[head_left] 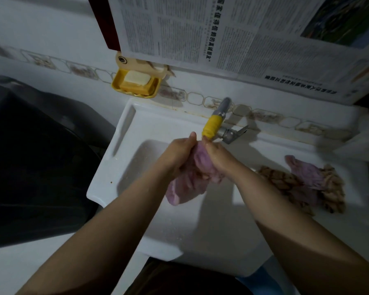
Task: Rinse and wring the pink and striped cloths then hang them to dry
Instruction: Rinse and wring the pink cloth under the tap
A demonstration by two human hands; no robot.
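Two bare forearms come in from six o'clock and meet over the white sink (124, 133), and it's the rinse-and-wring step on show. The left hand (179, 153) is wrapped round the upper end of the pink cloth (192, 177), fingers curled tight on it; the right hand (216, 155) grips the same bunch from the three o'clock side, the two hands touching. They hold it right under the tap (218, 122), whose spout wears a yellow wrap; whether water runs cannot be told. The cloth's loose tail hangs down toward seven o'clock, above the basin.

Judging by the grip, the person is squeezing or twisting this cloth. The next move calls for a firm counter-twist, then carrying it off to hang; no line or rail is in view.

Over at three o'clock on the sink ledge lies the striped cloth (285, 184), brown-and-cream, with another pink piece (307, 173) on top of it, waiting. At eleven o'clock a yellow soap dish (136, 84) with a pale bar hangs on the wall; newspaper (222, 33) covers the wall at twelve. A dark bulk (30, 156) sits at nine. The tap crowds the hands closely, so a wide twist may knock it
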